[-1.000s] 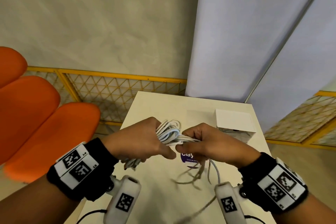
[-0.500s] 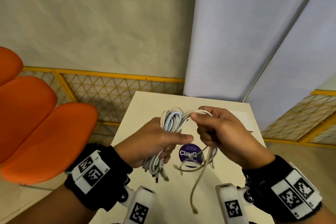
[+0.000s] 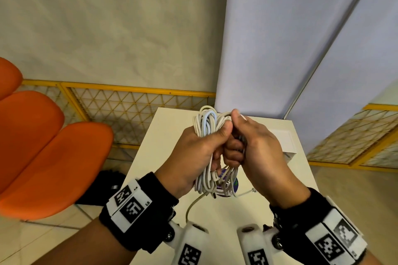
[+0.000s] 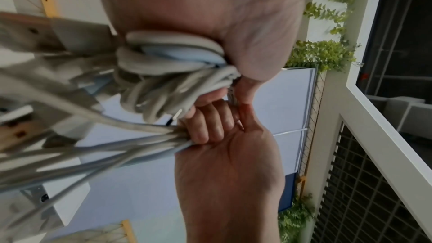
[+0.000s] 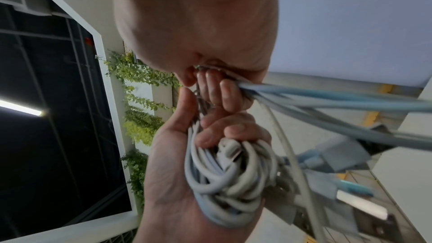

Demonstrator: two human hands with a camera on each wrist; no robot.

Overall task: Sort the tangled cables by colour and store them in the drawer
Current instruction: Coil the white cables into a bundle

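Observation:
A bundle of white cables [image 3: 206, 123] with one pale blue strand is held upright above the table. My left hand [image 3: 217, 146] grips its coiled middle, thumb pressed across the front. Right beside it, my right hand [image 3: 237, 135] curls round several strands of the same bundle, knuckles touching the left hand. Loose ends and plugs [image 3: 212, 188] hang below both fists. In the left wrist view the coil [image 4: 168, 66] lies in my palm, and the right hand's fingers [image 4: 205, 127] clamp the strands. The right wrist view shows the coil [image 5: 229, 173] and a USB plug [image 5: 357, 202].
Under the hands is a small cream table [image 3: 286, 204] with a round purple sticker [image 3: 231, 189] and a white box [image 3: 287, 143] at its far right. Orange chairs [image 3: 43, 157] stand to the left. A yellow mesh fence [image 3: 129, 109] and pale partition panels [image 3: 280, 38] lie behind.
Both hands rose and moved farther out over the table with the bundle. The right hand went from pinching a loop to closing its fist on the strands against the left hand.

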